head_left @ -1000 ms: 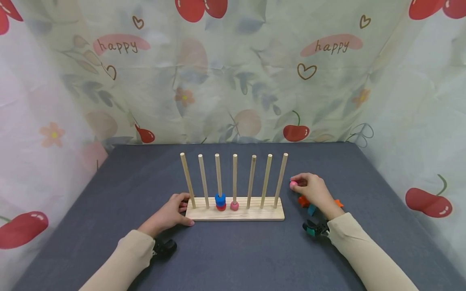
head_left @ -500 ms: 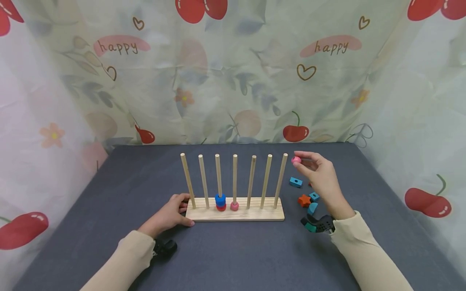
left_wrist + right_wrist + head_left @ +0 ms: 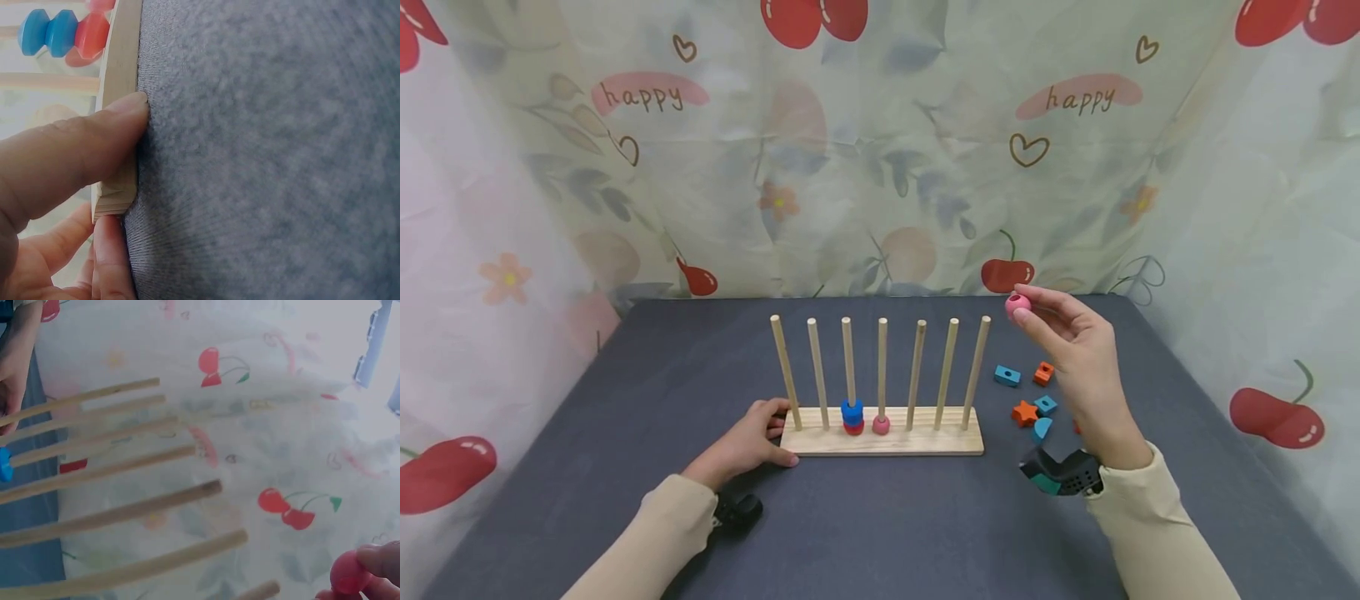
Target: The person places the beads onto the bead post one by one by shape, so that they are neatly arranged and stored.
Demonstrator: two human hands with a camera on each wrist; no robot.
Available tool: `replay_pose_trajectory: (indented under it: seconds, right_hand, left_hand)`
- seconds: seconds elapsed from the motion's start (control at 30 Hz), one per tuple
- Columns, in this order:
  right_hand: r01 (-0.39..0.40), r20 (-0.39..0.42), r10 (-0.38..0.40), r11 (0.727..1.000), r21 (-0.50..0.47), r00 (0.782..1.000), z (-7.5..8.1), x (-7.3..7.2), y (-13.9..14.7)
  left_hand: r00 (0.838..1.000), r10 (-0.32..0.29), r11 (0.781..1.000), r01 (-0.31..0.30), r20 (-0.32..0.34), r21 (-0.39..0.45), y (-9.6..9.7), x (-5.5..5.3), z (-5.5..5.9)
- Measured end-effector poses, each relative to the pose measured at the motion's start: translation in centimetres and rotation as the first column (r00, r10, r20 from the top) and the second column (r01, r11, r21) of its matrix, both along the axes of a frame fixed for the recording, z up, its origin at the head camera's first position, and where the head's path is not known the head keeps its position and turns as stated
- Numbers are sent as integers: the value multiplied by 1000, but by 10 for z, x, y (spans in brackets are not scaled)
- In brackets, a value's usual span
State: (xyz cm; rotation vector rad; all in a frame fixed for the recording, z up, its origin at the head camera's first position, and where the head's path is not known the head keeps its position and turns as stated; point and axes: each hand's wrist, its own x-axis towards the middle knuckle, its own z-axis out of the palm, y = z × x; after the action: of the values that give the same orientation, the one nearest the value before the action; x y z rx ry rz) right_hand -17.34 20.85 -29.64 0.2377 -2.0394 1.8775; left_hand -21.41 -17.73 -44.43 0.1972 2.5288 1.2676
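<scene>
A wooden peg stand (image 3: 910, 446) with several upright pegs sits on the dark table. My left hand (image 3: 747, 440) grips its left end, thumb along the front edge and fingers at the end and back, as the left wrist view shows. On the third peg from the left, blue beads (image 3: 852, 410) sit over a red bead (image 3: 853, 429). The fourth peg carries a pink bead (image 3: 881, 426) at its foot. My right hand (image 3: 1082, 354) pinches another pink, round bead (image 3: 1017, 305) between thumb and fingers, its hole showing. It is raised to peg-top height, right of the last peg.
Right of the stand lie a blue rectangular block (image 3: 1007, 375), an orange block (image 3: 1043, 372), an orange star (image 3: 1024, 413), a blue block with a hole (image 3: 1046, 405) and a blue half-round piece (image 3: 1042, 429). A patterned curtain (image 3: 865, 167) hangs behind the table.
My right hand has lifted the pink bead from near the loose pieces up to peg-top height, uncovering those pieces. The left hand and the stand stay in place.
</scene>
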Motion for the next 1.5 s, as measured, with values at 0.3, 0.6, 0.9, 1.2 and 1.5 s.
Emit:
replay_pose_trajectory:
  seconds: [0.3, 0.6, 0.9, 1.2, 1.5]
  right_hand:
    - [-47, -64, 47, 999, -2, 997, 17, 6, -24]
    - [-135, -133, 139, 990, 33, 981, 24, 2, -47]
    - [-198, -124, 206, 978, 68, 971, 22, -8, -66]
    - [-204, -190, 223, 972, 118, 956, 9, -13, -85]
    - [-168, -183, 215, 955, 243, 959, -5, -21, -97]
  left_hand:
    - [1000, -1, 1000, 1, 8, 1, -1, -1, -1]
    - [1000, -6, 1000, 6, 8, 3, -2, 0, 0]
    - [1000, -1, 1000, 1, 5, 1, 0, 0, 0]
    - [1000, -4, 1000, 4, -5, -1, 0, 0, -1]
    - [1000, -8, 1000, 8, -11, 1, 1, 1, 0]
